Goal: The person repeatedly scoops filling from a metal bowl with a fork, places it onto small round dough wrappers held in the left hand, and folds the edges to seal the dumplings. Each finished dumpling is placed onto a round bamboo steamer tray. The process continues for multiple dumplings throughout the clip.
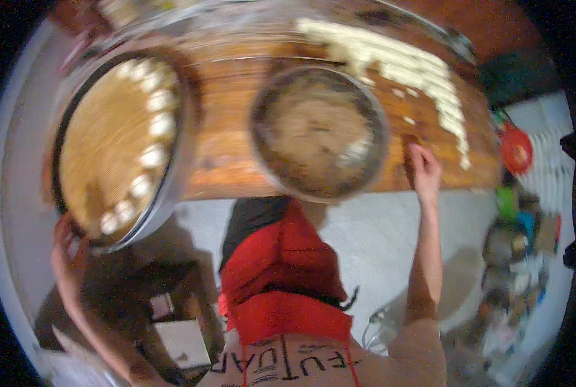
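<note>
At the left is a large round sieve-like tray (106, 140) with a dark rim and a tan, finely patterned surface. White dough-like balls (161, 125) line its right side in a curve. My left hand (69, 238) grips the tray's lower left rim, where it overhangs the table's front edge. A round metal bowl (268, 167) stands in the middle, holding tan powder (312, 121) and a few white pieces (358, 152). Right of the bowl, my right hand (424, 162) is over the table with curled fingers; nothing shows in them, though blur hides detail.
Cream-coloured cut pieces (399, 63) lie in rows across the wooden table's (225, 130) back right, with a few loose bits (409, 120) nearer the bowl. Beyond the right end are a red round object (516, 151) and clutter (515, 271). Boxes (184, 341) sit low at left.
</note>
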Action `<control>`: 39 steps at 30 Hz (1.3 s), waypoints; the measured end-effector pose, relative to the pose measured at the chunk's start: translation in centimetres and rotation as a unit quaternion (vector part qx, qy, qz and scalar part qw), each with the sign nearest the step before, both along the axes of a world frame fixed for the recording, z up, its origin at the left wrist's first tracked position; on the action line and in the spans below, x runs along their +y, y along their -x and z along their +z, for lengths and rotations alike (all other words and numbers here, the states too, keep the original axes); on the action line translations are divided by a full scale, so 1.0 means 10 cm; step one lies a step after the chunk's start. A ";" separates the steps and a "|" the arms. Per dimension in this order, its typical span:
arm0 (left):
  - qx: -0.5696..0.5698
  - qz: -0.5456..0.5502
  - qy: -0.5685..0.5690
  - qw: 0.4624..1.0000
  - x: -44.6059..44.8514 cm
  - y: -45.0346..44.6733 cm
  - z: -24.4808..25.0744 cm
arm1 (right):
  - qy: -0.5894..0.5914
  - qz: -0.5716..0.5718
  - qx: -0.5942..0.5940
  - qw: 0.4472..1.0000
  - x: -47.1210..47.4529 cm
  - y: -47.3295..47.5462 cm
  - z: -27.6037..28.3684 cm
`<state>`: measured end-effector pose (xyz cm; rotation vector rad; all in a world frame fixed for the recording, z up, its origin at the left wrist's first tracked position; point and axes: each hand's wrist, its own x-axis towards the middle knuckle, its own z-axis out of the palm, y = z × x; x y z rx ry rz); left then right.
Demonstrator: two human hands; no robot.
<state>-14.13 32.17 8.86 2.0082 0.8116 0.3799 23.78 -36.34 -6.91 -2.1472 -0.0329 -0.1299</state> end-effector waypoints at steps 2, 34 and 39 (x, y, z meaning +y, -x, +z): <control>0.025 -0.037 -0.101 0.994 -0.30 0.04 0.23 | 0.097 -0.010 -0.089 0.991 -0.28 -0.14 0.19; -0.109 -0.527 0.073 0.840 -3.39 -1.38 -1.12 | 0.435 0.246 -0.113 0.859 0.72 -0.13 0.29; -0.100 -0.527 0.068 0.841 -3.50 -1.41 -1.13 | 0.469 0.208 -0.159 0.843 0.93 -0.14 0.13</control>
